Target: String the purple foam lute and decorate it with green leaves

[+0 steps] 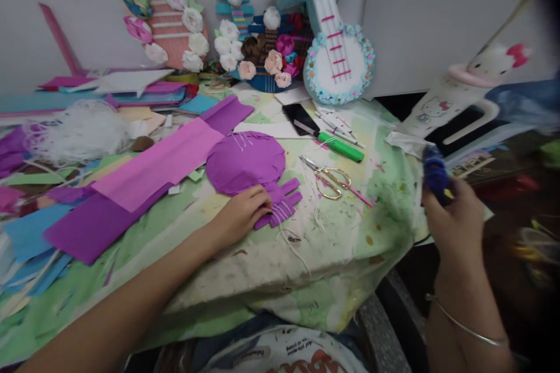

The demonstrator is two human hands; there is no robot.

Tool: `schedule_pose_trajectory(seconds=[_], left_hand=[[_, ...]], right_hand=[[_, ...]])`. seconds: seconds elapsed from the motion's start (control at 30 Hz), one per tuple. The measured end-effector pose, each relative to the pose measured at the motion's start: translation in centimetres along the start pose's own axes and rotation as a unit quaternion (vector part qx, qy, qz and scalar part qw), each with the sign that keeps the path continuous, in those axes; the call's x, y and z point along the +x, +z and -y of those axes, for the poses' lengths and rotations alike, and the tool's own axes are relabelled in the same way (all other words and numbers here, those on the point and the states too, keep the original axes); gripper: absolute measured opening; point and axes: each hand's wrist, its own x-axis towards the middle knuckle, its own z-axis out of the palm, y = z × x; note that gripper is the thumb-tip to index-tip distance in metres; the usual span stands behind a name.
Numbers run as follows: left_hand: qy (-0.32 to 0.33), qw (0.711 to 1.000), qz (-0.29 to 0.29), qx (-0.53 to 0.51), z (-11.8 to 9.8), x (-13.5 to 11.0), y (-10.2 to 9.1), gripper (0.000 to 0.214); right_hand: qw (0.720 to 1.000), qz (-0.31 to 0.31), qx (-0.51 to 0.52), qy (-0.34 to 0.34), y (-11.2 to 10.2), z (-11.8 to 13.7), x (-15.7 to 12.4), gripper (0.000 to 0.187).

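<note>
A purple paper-covered toy guitar (245, 162) lies on the table, with a round body and a short pegged head. White strings run over its head and trail loose onto the cloth. My left hand (245, 210) is closed at the narrow part of the guitar, its fingertips partly hidden. Off the table's right edge, my right hand (457, 215) grips a dark blue glue gun (434, 172), slightly blurred, beside a crumpled white paper (409, 143). Gold-handled scissors (330, 178) and a green-handled cutter (340, 147) lie right of the guitar.
Pink and purple crepe paper (160, 166), a tangle of white string (81, 131) and paper scraps cover the left side. Decorated toy guitars, one light blue (339, 64), lean at the back wall. A phone (300, 118) and a white tumbler (441, 102) stand nearby.
</note>
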Motion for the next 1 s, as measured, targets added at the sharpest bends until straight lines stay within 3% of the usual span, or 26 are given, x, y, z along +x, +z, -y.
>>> schedule_pose_trajectory(seconds=[0.1, 0.23, 0.33, 0.5, 0.57, 0.67, 0.73, 0.83, 0.9, 1.0], left_hand=[[-0.001, 1.000, -0.026, -0.003, 0.1, 0.1, 0.1, 0.012], [-0.035, 0.994, -0.099, 0.008, -1.0, 1.1, -0.4, 0.011], [-0.031, 0.993, -0.110, -0.020, -3.4, 3.2, -0.6, 0.015], [-0.050, 0.975, 0.008, -0.214, -8.2, 8.1, 2.0, 0.029], [-0.073, 0.948, 0.048, -0.307, -9.5, 9.8, 3.6, 0.034], [-0.099, 0.901, 0.126, -0.403, -10.2, 11.6, 5.3, 0.019], [-0.091, 0.902, 0.141, -0.397, -9.7, 12.4, 5.5, 0.019], [-0.076, 0.957, 0.070, -0.273, -7.6, 13.6, 4.2, 0.017], [-0.067, 0.985, -0.005, -0.157, -5.3, 14.5, 1.9, 0.017], [-0.104, 0.988, -0.108, 0.045, -1.2, 15.3, -3.3, 0.016]], right_hand=[[0.988, 0.077, 0.129, 0.022, 0.2, 0.5, 0.1, 0.043], [0.983, 0.076, 0.165, 0.001, 0.9, 1.7, -0.8, 0.040], [0.977, 0.088, 0.192, -0.017, 1.6, 2.8, -1.6, 0.038], [0.965, 0.112, 0.235, -0.026, 1.8, 4.0, -2.0, 0.036], [0.963, 0.115, 0.243, -0.026, 1.7, 4.1, -2.1, 0.036], [0.962, 0.114, 0.249, -0.013, 1.4, 3.5, -2.0, 0.036], [0.959, 0.101, 0.265, 0.006, 0.9, 2.7, -1.7, 0.036], [0.950, 0.046, 0.307, 0.046, -0.1, 1.6, -1.4, 0.038], [0.938, 0.009, 0.340, 0.071, -0.9, 1.3, -1.7, 0.034], [0.909, 0.033, 0.405, 0.095, -1.7, 1.6, -3.1, 0.016]])
